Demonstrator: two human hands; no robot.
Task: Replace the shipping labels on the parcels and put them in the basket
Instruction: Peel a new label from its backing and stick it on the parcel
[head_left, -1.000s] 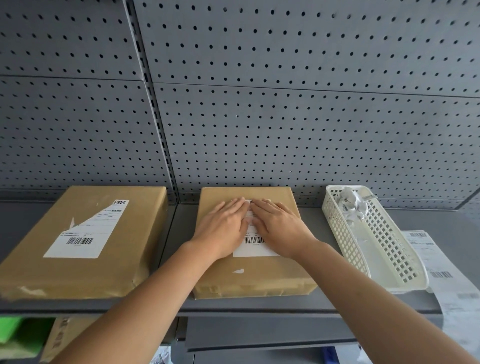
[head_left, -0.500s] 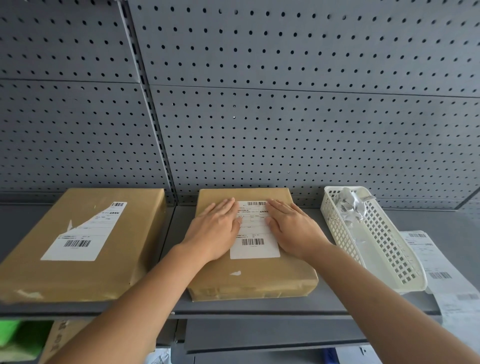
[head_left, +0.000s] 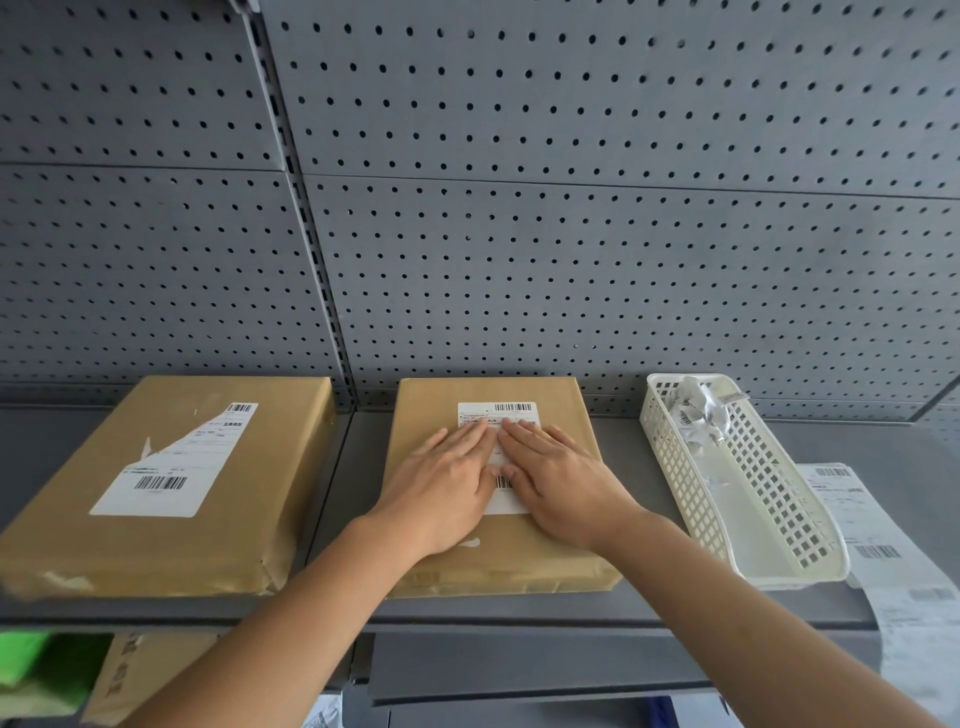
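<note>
A brown parcel (head_left: 431, 400) lies flat on the grey shelf (head_left: 857, 441) in the middle. A white shipping label (head_left: 498, 413) is stuck on its top. My left hand (head_left: 441, 483) and my right hand (head_left: 561, 483) lie flat side by side on the label, fingers together, palms down, covering most of it. A second brown parcel (head_left: 171, 478) sits to the left with a partly torn white label (head_left: 166, 467). A white plastic basket (head_left: 737, 483) stands to the right and holds crumpled label scraps (head_left: 698, 410).
A strip of fresh labels (head_left: 883, 535) hangs over the shelf's right front edge beside the basket. A grey pegboard wall (head_left: 519, 208) backs the shelf. Below the shelf I see a cardboard box (head_left: 135, 675) and something green (head_left: 26, 670).
Both hands slid apart across the label to its sides, then came back together over its middle. The parcel has not moved.
</note>
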